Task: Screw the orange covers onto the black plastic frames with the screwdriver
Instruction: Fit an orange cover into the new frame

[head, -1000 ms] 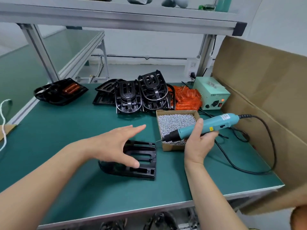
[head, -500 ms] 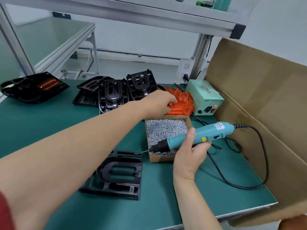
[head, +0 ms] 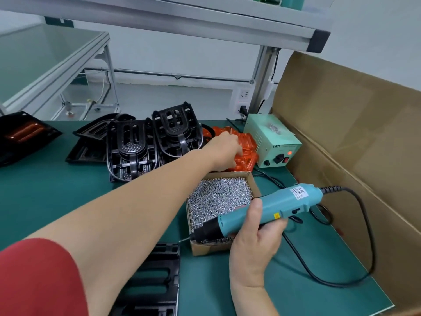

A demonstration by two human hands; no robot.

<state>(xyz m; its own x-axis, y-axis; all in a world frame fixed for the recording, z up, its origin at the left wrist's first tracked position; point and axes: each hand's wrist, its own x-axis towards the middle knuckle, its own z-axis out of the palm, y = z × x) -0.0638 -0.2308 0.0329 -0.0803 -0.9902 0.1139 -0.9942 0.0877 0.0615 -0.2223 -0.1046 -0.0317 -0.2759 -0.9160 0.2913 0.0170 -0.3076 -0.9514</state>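
Two hands: left (head: 224, 145) fingers hidden in orange covers (head: 245, 147); right (head: 255, 238) grips screwdriver (head: 268, 207).

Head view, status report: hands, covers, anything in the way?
Left hand on orange covers, grasp unclear. Right hand grips screwdriver over screw box. Nothing in the way.

A heap of glossy orange covers (head: 245, 147) lies at the back of the green bench, just beside the stacks of black plastic frames (head: 155, 142) propped up on edge. One more black frame (head: 157, 277) lies flat near the front edge. The teal corded screwdriver (head: 268, 207) slants over the screw box, its black nose and bit pointing down-left.
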